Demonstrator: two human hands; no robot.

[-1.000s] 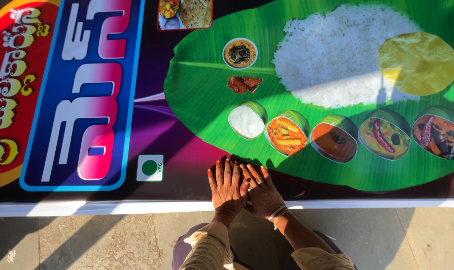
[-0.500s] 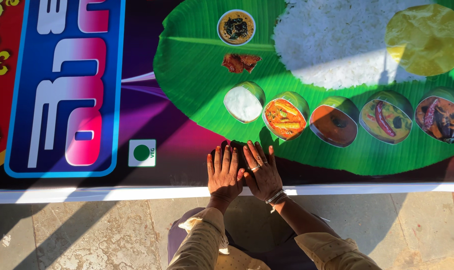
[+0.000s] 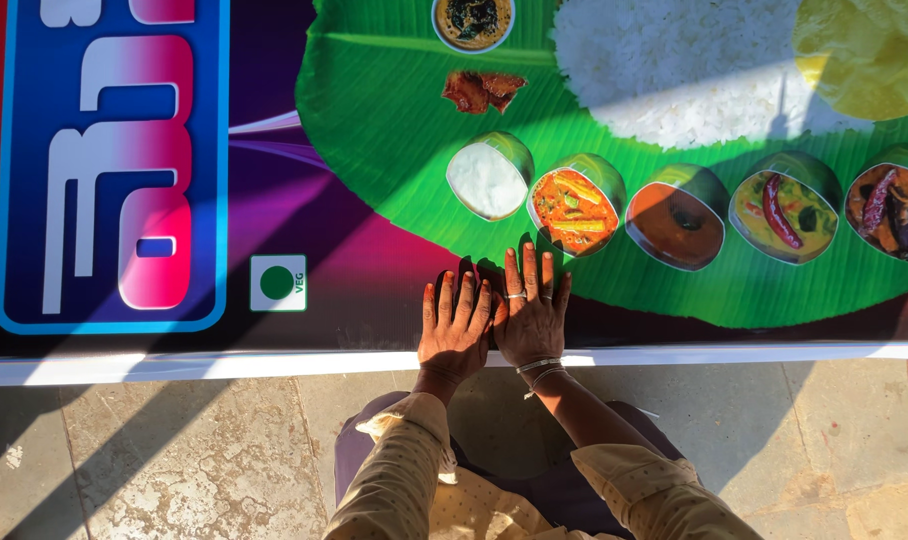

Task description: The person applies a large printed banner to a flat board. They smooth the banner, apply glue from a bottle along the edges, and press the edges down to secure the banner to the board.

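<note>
Lying under both hands (image 3: 492, 322): banner (image 3: 374, 270)

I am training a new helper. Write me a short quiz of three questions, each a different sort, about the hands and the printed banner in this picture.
1. True or false: the left hand and the right hand both lie flat, palms down, on the banner.
2. Multiple choice: the right hand wears A) a glove, B) a ring and thin wrist bangles, C) nothing.
3. Short answer: what kind of floor lies below the banner's white edge?

Key:
1. True; the hands lie side by side near the lower edge.
2. B.
3. Stone slabs, partly in shadow.
</note>
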